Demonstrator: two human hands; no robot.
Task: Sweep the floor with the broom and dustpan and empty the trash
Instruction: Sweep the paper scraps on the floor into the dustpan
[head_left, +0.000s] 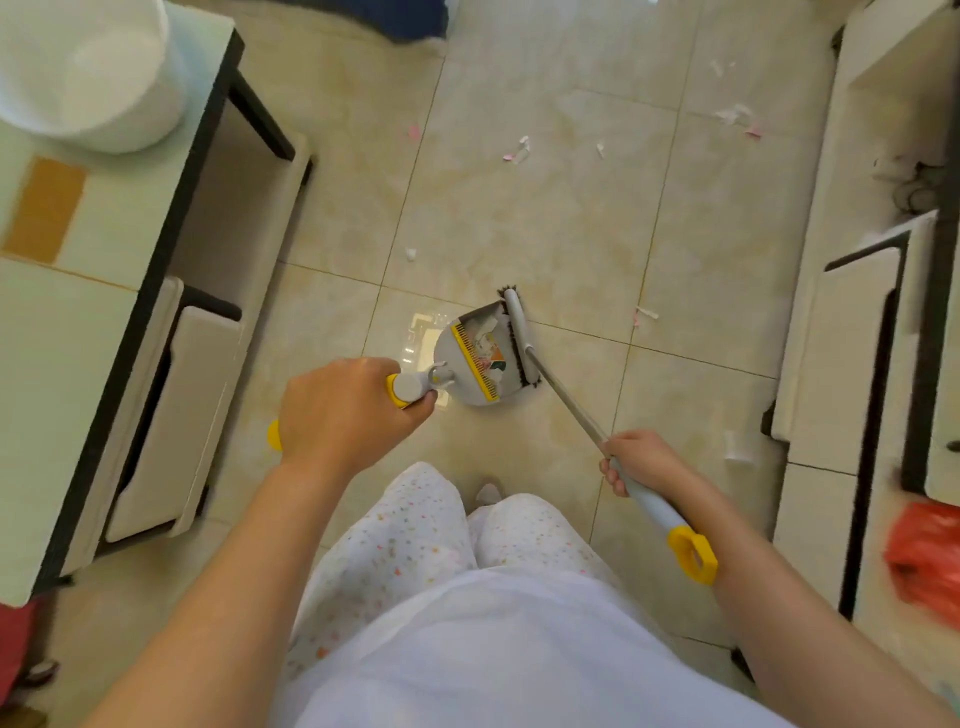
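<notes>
A grey dustpan with a yellow comb strip rests on the tiled floor at centre, holding several paper scraps. My left hand is shut on the dustpan's grey and yellow handle. The broom head lies against the dustpan's open mouth on its right side. Its metal shaft runs down and right to my right hand, which grips the grey broom handle above its yellow end loop. Loose paper scraps lie farther up the floor, with more scraps near the right wall.
A glass-topped table with black legs and a stool beneath stands at left, a white round object on it. Pale furniture lines the right side, with a red plastic bag low right. A dark blue object sits at top centre. My legs fill the bottom.
</notes>
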